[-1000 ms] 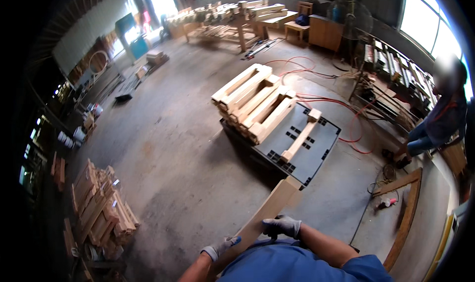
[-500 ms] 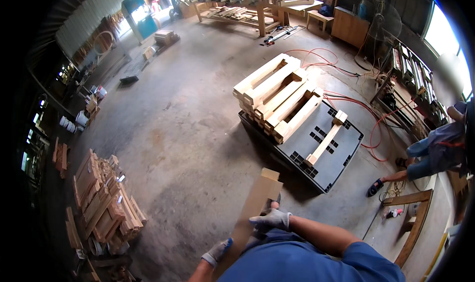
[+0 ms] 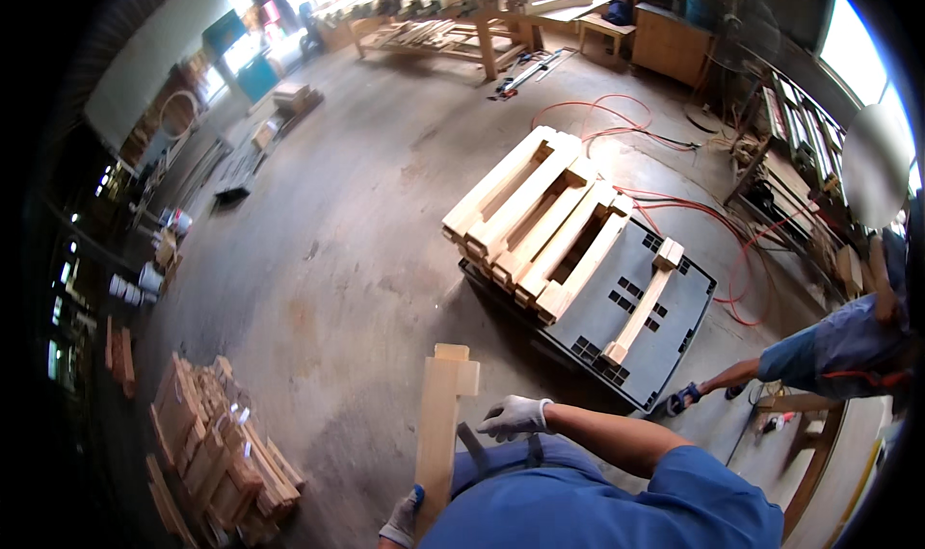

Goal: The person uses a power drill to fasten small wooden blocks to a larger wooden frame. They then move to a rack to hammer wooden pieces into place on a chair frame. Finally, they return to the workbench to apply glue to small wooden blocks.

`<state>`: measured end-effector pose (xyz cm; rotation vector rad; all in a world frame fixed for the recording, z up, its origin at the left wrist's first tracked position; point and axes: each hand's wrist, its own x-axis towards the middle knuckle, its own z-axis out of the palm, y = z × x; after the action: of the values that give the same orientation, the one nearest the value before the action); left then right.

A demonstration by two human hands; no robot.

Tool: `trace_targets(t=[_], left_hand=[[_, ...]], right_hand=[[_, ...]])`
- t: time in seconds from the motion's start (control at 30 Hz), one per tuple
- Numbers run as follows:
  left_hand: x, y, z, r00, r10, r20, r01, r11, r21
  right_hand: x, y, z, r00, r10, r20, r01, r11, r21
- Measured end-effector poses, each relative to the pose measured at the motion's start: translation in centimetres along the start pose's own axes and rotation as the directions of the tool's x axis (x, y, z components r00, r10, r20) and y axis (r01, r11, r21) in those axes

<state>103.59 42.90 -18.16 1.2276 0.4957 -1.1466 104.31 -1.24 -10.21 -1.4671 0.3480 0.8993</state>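
— Nearest the camera?

— One wooden piece [image 3: 438,424], a long plank with a short block fixed across its far end. Held upright-ish in front of the blue-shirted torso, long axis running near to far, block end pointing away toward the concrete floor [image 3: 337,260]. Two gloved hands on it. Left hand [image 3: 401,520] low at the near end, fingers wrapped around the plank's edge. Right hand [image 3: 515,417] just beside the plank's right side at mid-length, fingers curled together; cannot tell whether gripping the wood or the dark strap beneath.

— To the left of that?

— One loose heap of short wood offcuts [image 3: 217,453] on the floor, well apart from the plank.

— And farther out?

— One dark plastic pallet [image 3: 636,327] lying flat, carrying one stack of pale wooden frames [image 3: 535,222] on its far half and a single loose plank-with-blocks [image 3: 644,301] on its near half. Red hoses [image 3: 674,202] looping beyond. One other person [image 3: 838,352] at the right edge, bent over, one foot beside the pallet's corner.

— At the very back?

— One long workbench [image 3: 462,14] piled with timber, near bright windows.
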Motion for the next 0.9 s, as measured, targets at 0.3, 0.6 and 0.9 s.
trace_targets(t=[0.3,0.6,0.9], left_hand=[[11.1,17.0,3.8,0.993,-0.116,0.003,0.111,0.956,0.273],[17.9,32.0,2.3,0.981,-0.161,0.105,0.092,0.873,0.479],[22.6,40.5,1.7,0.977,-0.159,0.142,0.064,0.856,0.512]], right_hand=[[5.5,5.8,-3.7,0.884,0.237,-0.402,-0.133,0.953,0.271],[8.0,14.1,1.8,0.608,0.486,-0.628,-0.473,0.857,0.204],[12.3,14.3,10.8,0.567,0.732,-0.377,-0.262,0.594,0.76]])
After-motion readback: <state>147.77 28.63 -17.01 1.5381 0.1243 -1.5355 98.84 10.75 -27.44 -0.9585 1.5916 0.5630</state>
